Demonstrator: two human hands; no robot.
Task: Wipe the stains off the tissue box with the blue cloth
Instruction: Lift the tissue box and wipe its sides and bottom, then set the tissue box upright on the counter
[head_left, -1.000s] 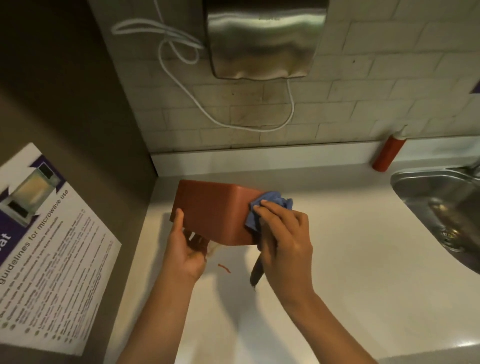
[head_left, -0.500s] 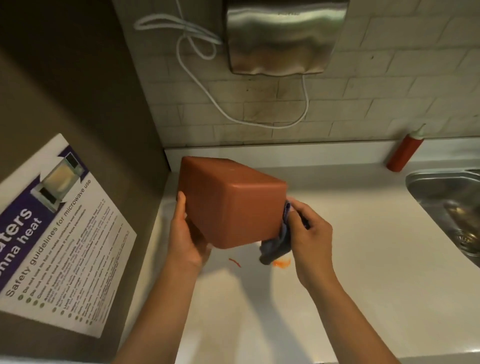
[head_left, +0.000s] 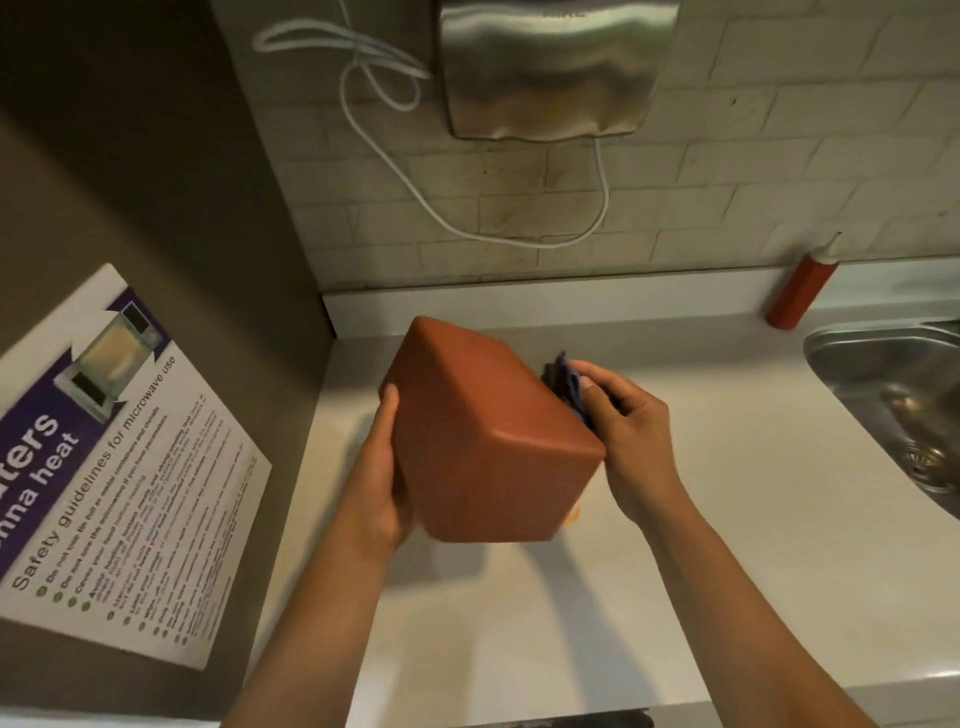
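The reddish-brown tissue box (head_left: 483, 431) is held tilted above the white counter, one corner toward me. My left hand (head_left: 382, 467) grips its left side, thumb on the near face, fingers hidden behind. My right hand (head_left: 631, 436) holds the bunched blue cloth (head_left: 566, 382) against the box's right side, which faces away from me. Only a small part of the cloth shows above my fingers. An orange smear (head_left: 573, 514) peeks out on the counter under the box's lower right corner.
A steel sink (head_left: 883, 395) is set into the white counter (head_left: 675, 571) at the right. A red squeeze bottle (head_left: 800, 288) stands by the tiled wall. A steel hand dryer (head_left: 550, 67) with a white cord hangs above. A microwave safety poster (head_left: 114, 467) is on the left wall.
The box has been lifted and turned from lying flat to tilted in the air. My right hand with the cloth has gone from the box's front face to its far right side.
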